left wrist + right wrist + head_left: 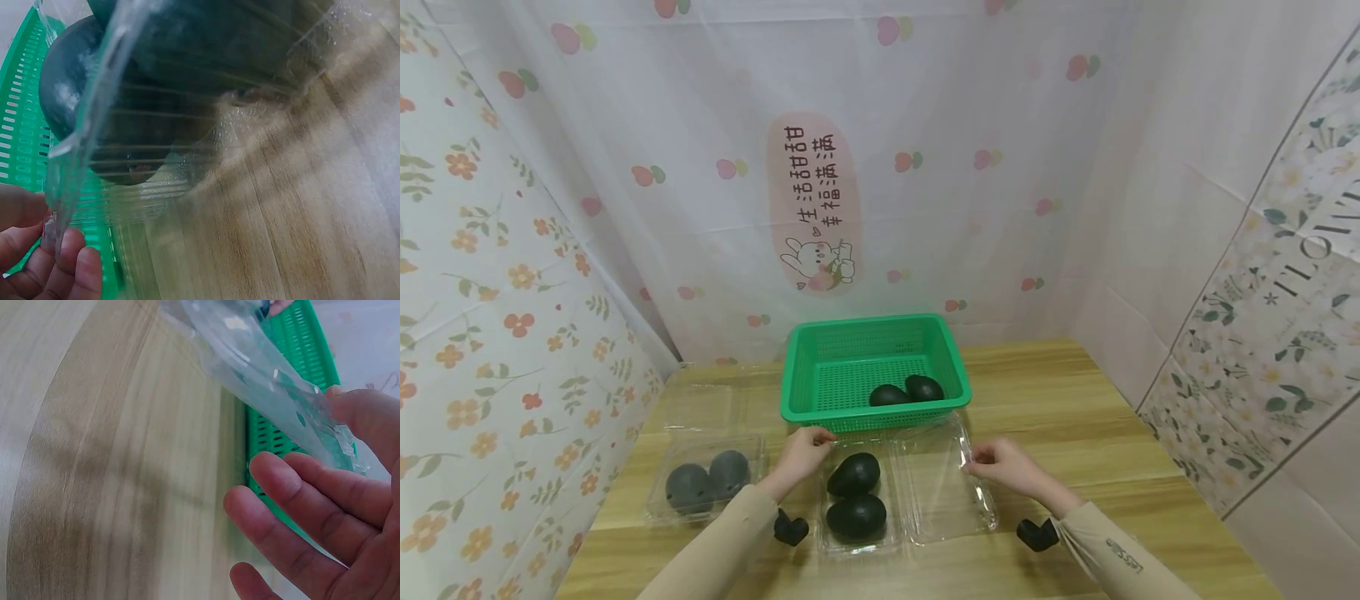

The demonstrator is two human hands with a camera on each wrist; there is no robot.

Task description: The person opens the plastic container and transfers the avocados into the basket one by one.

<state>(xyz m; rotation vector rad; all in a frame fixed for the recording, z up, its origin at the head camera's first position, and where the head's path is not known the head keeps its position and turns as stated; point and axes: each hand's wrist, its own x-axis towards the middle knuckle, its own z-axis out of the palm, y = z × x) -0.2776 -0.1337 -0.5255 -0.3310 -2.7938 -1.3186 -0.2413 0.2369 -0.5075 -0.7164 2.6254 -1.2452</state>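
A clear plastic clamshell box (895, 492) lies unfolded on the table, with two dark green avocados (856, 496) side by side in its left half. My left hand (805, 454) pinches the box's rim at the far left corner, thumb against curled fingers; in the left wrist view, avocados (69, 81) show behind the plastic wall. On the right, the lid (943, 483) stands spread out from the box. My right hand (1007, 467) holds the lid's outer edge at the thumb and forefinger, while the other fingers (300, 519) stretch out loosely.
Behind the box stands a green perforated basket (872, 329) holding two avocados (923, 388). At left, another clear box (655, 500) contains two dark round fruits (707, 483), its lid (700, 404) laid back. Black wrist mounts (1037, 535) hang near both forearms. Patterned curtains surround the wooden table (1052, 392).
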